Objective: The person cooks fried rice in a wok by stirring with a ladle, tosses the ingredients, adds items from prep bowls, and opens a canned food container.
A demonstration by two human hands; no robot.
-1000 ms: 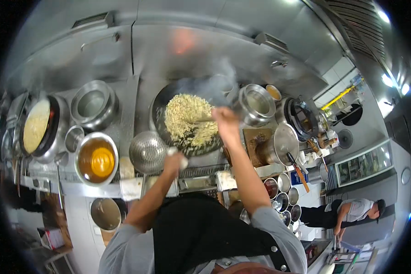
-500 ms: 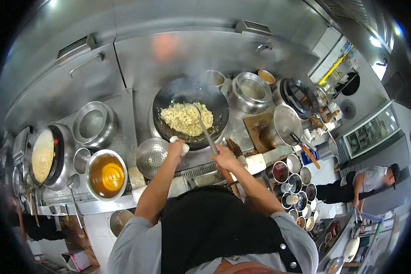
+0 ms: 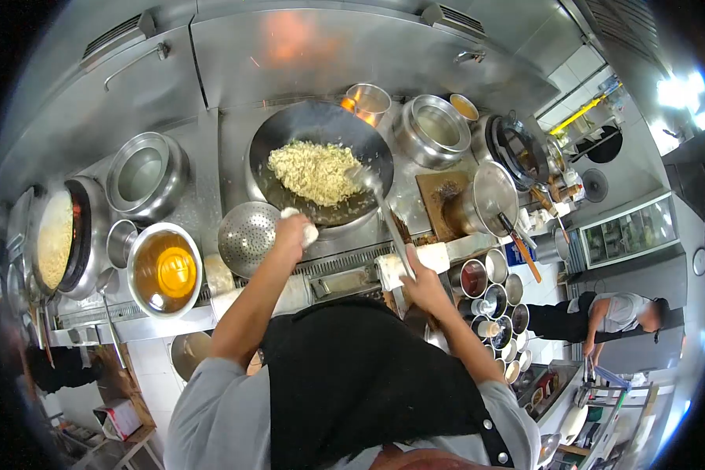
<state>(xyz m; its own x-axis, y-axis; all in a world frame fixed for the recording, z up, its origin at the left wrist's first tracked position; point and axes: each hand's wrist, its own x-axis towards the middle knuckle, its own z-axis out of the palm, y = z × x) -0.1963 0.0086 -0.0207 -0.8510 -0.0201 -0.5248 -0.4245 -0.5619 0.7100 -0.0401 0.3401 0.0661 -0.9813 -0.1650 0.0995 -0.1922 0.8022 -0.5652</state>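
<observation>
My left hand (image 3: 291, 235) is closed around a folded white cloth (image 3: 310, 234) at the near left rim of a black wok (image 3: 270, 133). Pale yellow fried rice (image 3: 313, 172) is heaped in the wok. In my right hand (image 3: 425, 283) is the long handle of a metal wok ladle (image 3: 385, 211). Its blurred head is at the right side of the rice, inside the wok. A perforated strainer (image 3: 247, 235) lies just left of my left hand.
On the left stand a bowl of oil (image 3: 145, 270), a lidless metal pot (image 3: 172, 176) and another wok of food (image 3: 55, 235). A pot (image 3: 454, 153) and a strainer-topped pot (image 3: 486, 204) are on the right. Several seasoning containers (image 3: 496, 266) sit near a co-worker (image 3: 615, 313).
The ladle head has moved right, away from the middle of the rice, and my right hand has shifted right. The wok looks tilted differently, the rice is more spread, and flames show behind it.
</observation>
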